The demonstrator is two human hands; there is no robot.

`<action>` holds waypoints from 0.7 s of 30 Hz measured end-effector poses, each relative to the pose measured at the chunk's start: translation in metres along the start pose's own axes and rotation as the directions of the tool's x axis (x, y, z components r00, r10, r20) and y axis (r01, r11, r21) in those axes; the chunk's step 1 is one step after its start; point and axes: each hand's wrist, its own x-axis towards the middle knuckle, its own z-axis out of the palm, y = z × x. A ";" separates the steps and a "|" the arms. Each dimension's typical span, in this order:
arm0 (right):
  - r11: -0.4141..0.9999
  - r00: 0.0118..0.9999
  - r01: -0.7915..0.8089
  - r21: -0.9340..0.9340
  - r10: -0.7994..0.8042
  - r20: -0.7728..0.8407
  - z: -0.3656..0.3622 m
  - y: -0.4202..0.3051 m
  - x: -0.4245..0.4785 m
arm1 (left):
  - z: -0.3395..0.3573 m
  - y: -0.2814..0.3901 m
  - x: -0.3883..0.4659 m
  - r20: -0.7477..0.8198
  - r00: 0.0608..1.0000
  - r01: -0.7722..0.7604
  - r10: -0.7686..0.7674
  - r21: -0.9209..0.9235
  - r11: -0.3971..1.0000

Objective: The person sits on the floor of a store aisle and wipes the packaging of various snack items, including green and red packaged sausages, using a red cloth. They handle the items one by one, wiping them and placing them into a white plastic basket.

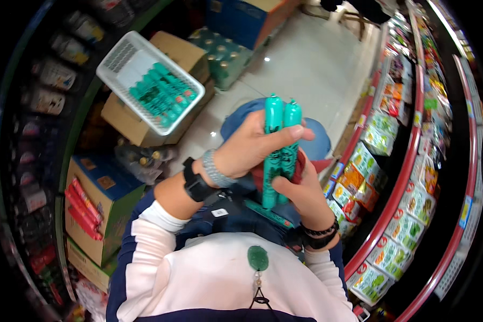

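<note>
Two green tube-shaped packets, perhaps wrapped sausages [273,112], stand side by side in front of me. My left hand [261,141] wraps round their upper part, with the thumb across both. Lower down, my right hand [306,185] grips the same pair, its thumb on the left packet. Dark red cloth [318,165] shows behind them, by my right hand. Another green packet [269,213] lies on my lap. At the upper left, a white plastic basket [110,86] holds several like packets in a row.
Cardboard boxes [124,120] support the basket. Red packets [83,209] lie on a blue-topped carton [116,181] at left. Shrink-wrapped bottles [223,58] stand beyond the basket. Shelves with red rails [400,177] hold snack packs at right; a dark shelf rack [70,133] runs along the left.
</note>
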 end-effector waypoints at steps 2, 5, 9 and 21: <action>0.997 0.995 -0.083 0.000 0.083 0.049 0.000 0.004 -0.003 | -0.008 0.001 -0.002 -0.092 0.993 -0.077 0.070 -0.076 0.994; 0.997 0.997 -0.072 -0.041 0.073 0.025 0.008 0.012 -0.002 | -0.016 0.009 -0.007 -0.111 0.993 -0.055 0.041 -0.124 0.991; 0.995 0.994 -0.073 -0.070 0.079 0.080 0.011 0.009 0.007 | -0.033 0.017 -0.021 -0.149 0.988 -0.045 0.032 -0.085 0.995; 0.962 0.926 0.239 0.134 -0.184 -0.331 -0.021 -0.003 -0.017 | -0.243 0.059 -0.025 -0.809 0.588 -0.070 0.001 -0.049 0.996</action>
